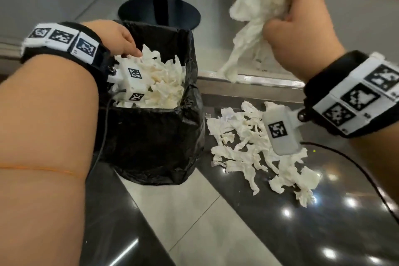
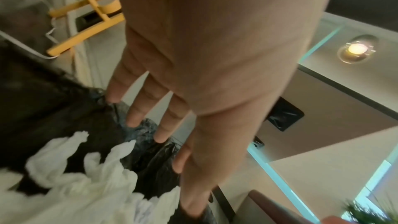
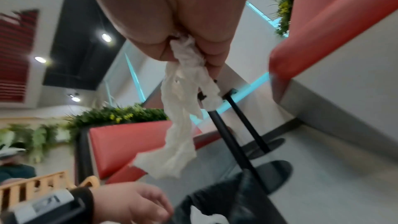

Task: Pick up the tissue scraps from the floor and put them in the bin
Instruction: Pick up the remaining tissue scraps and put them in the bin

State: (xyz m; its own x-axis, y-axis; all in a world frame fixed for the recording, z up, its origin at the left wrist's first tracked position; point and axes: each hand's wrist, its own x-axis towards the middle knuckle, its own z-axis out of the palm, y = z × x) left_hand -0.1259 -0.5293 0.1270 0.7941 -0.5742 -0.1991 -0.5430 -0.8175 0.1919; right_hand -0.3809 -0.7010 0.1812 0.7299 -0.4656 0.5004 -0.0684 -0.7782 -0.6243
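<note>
A bin lined with a black bag (image 1: 151, 136) stands on the floor, filled near the rim with white tissue scraps (image 1: 164, 84). My left hand (image 1: 133, 51) reaches over the bin's far left corner. Its fingers (image 2: 137, 113) are straight and spread, with the tips at the bag's rim (image 2: 148, 156) above the scraps (image 2: 86, 185). My right hand (image 1: 302, 17) is raised to the right of and beyond the bin and grips a bunch of tissue strips (image 1: 259, 6) that hang down (image 3: 183, 117). A loose pile of scraps (image 1: 248, 147) lies on the dark floor right of the bin.
A black table pole on a round base (image 1: 159, 11) stands just behind the bin. A metal floor strip (image 1: 248, 84) runs behind the pile. A black cable (image 1: 356, 168) trails from my right wrist. A red bench (image 3: 323, 23) and a yellow wooden chair (image 2: 90, 6) stand nearby.
</note>
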